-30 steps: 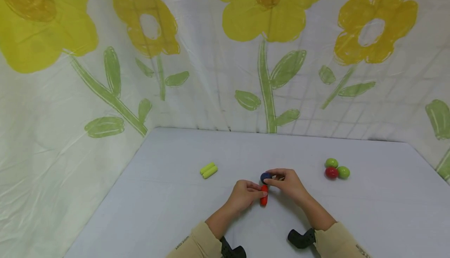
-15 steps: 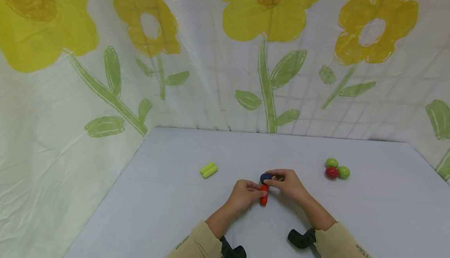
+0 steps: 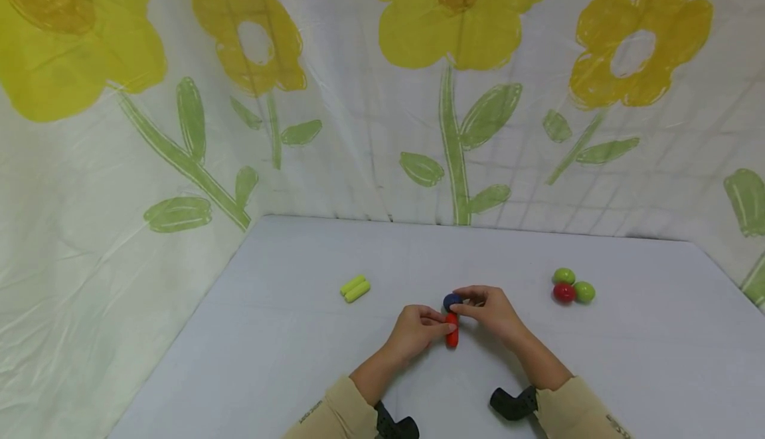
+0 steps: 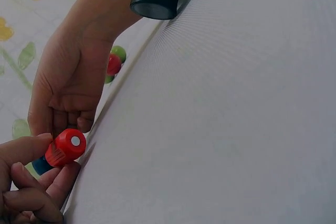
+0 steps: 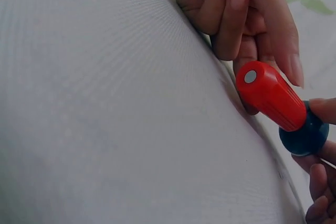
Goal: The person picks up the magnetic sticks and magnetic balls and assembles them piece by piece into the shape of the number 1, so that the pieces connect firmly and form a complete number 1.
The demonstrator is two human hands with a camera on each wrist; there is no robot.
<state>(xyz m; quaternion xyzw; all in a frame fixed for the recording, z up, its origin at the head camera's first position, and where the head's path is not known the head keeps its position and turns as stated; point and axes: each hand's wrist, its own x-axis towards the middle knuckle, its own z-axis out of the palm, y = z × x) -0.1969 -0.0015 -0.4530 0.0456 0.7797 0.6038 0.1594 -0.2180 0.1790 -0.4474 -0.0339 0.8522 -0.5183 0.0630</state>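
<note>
A red magnetic rod (image 3: 452, 339) is pinched between the thumb and fingers of my left hand (image 3: 411, 333). Its near end shows a round silvery disc in both wrist views, and its ribbed red side (image 5: 275, 100) is plain in the right wrist view. At the far end of the rod, right up against it, sits a dark blue ball (image 3: 451, 301). My right hand (image 3: 495, 314) pinches this ball from the right with thumb and fingertips. In the left wrist view the red rod (image 4: 67, 146) hides much of the blue ball (image 4: 40, 165).
Two yellow-green rods (image 3: 355, 289) lie side by side on the white table (image 3: 299, 359), left of the hands. Two green balls (image 3: 584, 291) and a red ball (image 3: 564, 293) cluster at the right. A flowered curtain (image 3: 340, 160) hangs behind the table.
The red rod and blue ball have shifted very slightly right and tilted a little over the last half second. Both hands keep their grips.
</note>
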